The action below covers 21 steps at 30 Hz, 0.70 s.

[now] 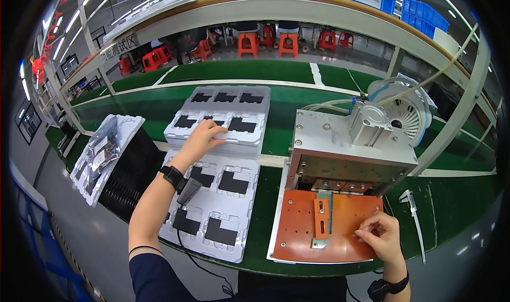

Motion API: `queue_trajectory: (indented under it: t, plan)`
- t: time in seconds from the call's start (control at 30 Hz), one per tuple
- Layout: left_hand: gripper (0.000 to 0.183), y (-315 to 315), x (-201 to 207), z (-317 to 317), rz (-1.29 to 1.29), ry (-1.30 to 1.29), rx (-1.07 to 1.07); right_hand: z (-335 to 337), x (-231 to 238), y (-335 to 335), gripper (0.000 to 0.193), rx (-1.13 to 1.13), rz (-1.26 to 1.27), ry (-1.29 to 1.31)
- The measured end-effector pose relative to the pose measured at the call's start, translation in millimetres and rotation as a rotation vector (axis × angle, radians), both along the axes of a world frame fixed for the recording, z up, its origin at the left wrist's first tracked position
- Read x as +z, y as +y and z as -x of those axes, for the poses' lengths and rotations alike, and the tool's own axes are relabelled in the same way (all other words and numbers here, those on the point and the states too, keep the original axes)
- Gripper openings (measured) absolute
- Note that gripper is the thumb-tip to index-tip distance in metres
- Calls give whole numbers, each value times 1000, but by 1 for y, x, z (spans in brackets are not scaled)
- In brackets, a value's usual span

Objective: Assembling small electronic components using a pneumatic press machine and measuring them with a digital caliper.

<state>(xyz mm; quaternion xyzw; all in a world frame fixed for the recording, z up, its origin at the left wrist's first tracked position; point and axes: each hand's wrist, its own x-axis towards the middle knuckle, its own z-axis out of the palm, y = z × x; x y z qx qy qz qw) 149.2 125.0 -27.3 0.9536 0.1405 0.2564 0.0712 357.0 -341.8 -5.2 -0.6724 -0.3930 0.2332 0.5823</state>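
Note:
My left hand (204, 137) hovers at the front edge of a far stack of white plastic trays (212, 147), thumb and forefinger apart and nothing seen between them. Behind the fingers, a black L-shaped piece (214, 120) is partly hidden; another black piece (242, 124) lies to its right. Under my left forearm, a nearer white tray (211, 254) holds several black L-shaped pieces. My right hand (381, 235) is curled over the right part of an orange plate (350, 243), thumb and fingertips pinched together. Anything in that pinch is too small to make out.
A metal press (350, 137) with a cylinder rises behind the orange plate, which carries a slotted orange block (321, 218). Calipers (414, 217) lie right of it. Far left, a tray with a clear bag (103, 148) tops a black stack (133, 182). A black cable (199, 254) crosses the nearer tray.

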Motion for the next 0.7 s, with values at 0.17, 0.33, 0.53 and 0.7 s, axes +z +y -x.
queue_trajectory:
  t: [0.17,0.33,0.53,0.7]
  plan:
    - [28,9,0,11,184,-44,27,0,1,0,13,-3,18,-14]
    - [30,11,-2,7,135,8,8,1,3,0,13,-21,6,-10]
    - [31,11,-1,6,146,85,-21,1,2,2,12,-18,4,-27]
    - [30,15,5,0,8,68,-33,2,3,0,12,2,-39,-14]
